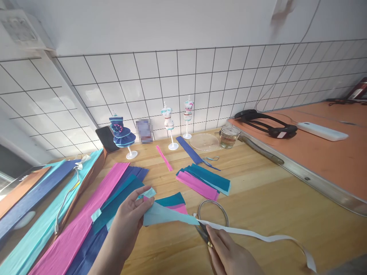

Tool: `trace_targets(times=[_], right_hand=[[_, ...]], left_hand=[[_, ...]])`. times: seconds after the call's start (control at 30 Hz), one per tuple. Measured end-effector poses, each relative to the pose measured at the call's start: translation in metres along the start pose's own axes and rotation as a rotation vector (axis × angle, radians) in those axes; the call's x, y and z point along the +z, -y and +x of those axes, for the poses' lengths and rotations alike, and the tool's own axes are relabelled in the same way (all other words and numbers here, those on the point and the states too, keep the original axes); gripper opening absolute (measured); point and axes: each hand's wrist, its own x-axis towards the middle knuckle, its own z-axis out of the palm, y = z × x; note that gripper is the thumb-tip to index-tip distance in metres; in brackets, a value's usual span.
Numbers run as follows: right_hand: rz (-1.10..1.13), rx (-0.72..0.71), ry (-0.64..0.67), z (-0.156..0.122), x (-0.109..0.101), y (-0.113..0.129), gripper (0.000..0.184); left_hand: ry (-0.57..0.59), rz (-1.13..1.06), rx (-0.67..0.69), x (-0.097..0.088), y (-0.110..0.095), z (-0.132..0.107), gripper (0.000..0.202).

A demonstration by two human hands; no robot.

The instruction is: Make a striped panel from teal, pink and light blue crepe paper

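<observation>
A light blue, finely crinkled piece of paper-like material (164, 214) stretches in the air above the near middle of the table, broad at its left end and tapering to a narrow point on the right. Its face is matt and lightly creased. The left hand (133, 212) pinches the broad end between thumb and fingers. The right hand (231, 252) grips a pair of dark-bladed scissors with a gold-coloured pivot (203, 237), the blades at the tapered tip. From there a narrow white ribbon-like strip (254, 233) runs right, curling at its far end; whether the right fingers also hold it cannot be told.

Just behind the scissors lies a thin round silvery ring (213, 201). Beyond it, a loose stack of soft teal and pink strips (199, 185) lies slantwise. To the left, a long magenta-pink strip (86, 217) with a faint grain overlaps dark blue and teal pieces.

All this rests on a smooth, pale wooden table (272, 206) with visible grain. Along its back stand a small dress form in a tiered navy dress (123, 137), two white dress forms with painted patterns (169, 120) and a clear drinking glass (229, 138). An orange tabletop (329, 164) adjoins on the right. Glossy white tiles with dark joints (137, 89) line the wall behind.
</observation>
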Motion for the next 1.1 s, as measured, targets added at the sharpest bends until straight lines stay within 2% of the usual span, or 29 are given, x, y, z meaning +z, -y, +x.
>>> trace_targets(times=[0.17,0.37,0.53,0.67,0.87,1.1], right_hand=[[-0.108,-0.025,-0.042,0.008,0.007,0.008,0.036],[-0.215,-0.014,-0.022,0.013,0.013,0.016,0.037],[-0.213,-0.021,-0.003,0.010,0.018,0.017,0.037],[-0.223,-0.028,-0.023,0.003,0.021,0.015,0.036],[-0.227,0.024,-0.001,0.010,0.016,0.021,0.035],[-0.281,0.042,0.016,0.018,0.017,0.025,0.035]], left_hand=[[0.019,0.083,0.061,0.000,0.004,-0.012,0.069],[-0.080,0.162,0.133,-0.008,0.016,-0.029,0.071],[-0.103,0.184,0.168,-0.018,0.028,-0.025,0.081],[-0.075,0.170,0.111,-0.025,0.031,-0.019,0.086],[-0.035,0.135,0.063,-0.022,0.024,-0.022,0.079],[-0.068,0.180,0.136,-0.024,0.028,-0.023,0.071]])
